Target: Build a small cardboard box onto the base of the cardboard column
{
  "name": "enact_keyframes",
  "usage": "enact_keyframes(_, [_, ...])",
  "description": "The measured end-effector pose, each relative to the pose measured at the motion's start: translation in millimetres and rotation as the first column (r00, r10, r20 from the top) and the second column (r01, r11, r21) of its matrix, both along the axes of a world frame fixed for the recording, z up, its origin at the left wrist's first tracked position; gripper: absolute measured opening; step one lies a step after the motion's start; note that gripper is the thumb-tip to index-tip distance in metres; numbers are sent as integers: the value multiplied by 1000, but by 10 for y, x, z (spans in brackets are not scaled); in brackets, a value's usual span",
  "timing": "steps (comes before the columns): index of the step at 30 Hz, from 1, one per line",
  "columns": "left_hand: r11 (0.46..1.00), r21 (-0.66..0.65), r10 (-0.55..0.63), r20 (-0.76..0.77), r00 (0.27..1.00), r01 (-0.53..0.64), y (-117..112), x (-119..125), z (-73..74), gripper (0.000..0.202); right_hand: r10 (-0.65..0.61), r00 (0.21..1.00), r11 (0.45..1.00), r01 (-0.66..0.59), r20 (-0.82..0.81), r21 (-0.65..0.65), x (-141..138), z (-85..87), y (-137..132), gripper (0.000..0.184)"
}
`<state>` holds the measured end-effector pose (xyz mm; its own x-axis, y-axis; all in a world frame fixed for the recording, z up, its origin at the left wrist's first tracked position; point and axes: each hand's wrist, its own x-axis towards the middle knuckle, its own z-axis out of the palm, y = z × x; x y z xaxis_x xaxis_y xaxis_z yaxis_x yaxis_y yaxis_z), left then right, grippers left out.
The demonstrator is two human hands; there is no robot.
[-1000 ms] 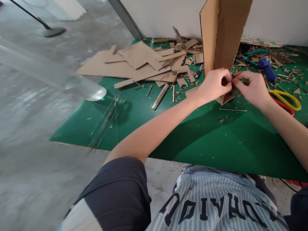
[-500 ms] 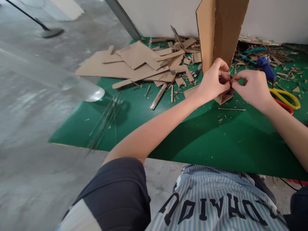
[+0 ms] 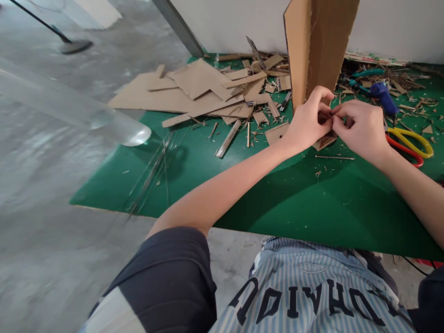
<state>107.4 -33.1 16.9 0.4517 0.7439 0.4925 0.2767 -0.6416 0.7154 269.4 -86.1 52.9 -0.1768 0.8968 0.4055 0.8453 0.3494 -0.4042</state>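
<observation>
Both my hands meet in front of a tall folded cardboard piece (image 3: 324, 46) that stands upright on the green table. The fingertips of my left hand (image 3: 310, 119) are pinched together, close to its lower part. My right hand (image 3: 359, 122) is pinched too, its fingertips touching those of the left. Something small and dark shows between them, too small to name. Below the hands sits a cardboard edge with open corrugated cells (image 3: 326, 140). A thin metal rod (image 3: 335, 157) lies just in front on the table.
Cardboard scraps (image 3: 203, 81) are heaped at the back left, near a utility knife (image 3: 229, 138). To the right lie a blue glue gun (image 3: 384, 99) and scissors with yellow and red handles (image 3: 412, 141). Thin clear strips (image 3: 151, 173) cross the green table (image 3: 277, 203) at left.
My right hand has shifted slightly left and turned a little, and more of the scissors' red handle shows. My left hand has barely moved; the fingertips stay together.
</observation>
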Motion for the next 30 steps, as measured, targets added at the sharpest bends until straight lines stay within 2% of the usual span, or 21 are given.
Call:
enact_keyframes(5, [999, -31, 11, 28, 1000, -10, 16, 46, -90, 37, -58, 989, 998, 52, -134, -46, -20, -8, 3, 18])
enact_keyframes(14, [998, -51, -27, 107, 994, 33, 91, 45, -123, 31, 40, 951, 999, -35, -306, 21, 86, -151, 158, 11])
enact_keyframes(18, [998, -39, -48, 121, 992, 53, 86, 37, -124, 31, 10, 960, 1000, -2, -279, 31, 86, -174, 165, 8])
enact_keyframes(22, [999, -13, -48, 88, 995, 49, 93, 28, -139, 33, -43, 958, 999, 43, -283, -8, 76, -182, 161, 14])
enact_keyframes(26, [1000, 14, -25, 75, 997, 24, 101, 24, -145, 37, -37, 957, 999, 33, -286, -19, 118, -220, 201, 11])
enact_keyframes(30, [1000, -18, -23, 105, 994, 25, 71, 20, -111, 36, -4, 963, 1000, 6, -268, 8, 181, -281, 248, 6])
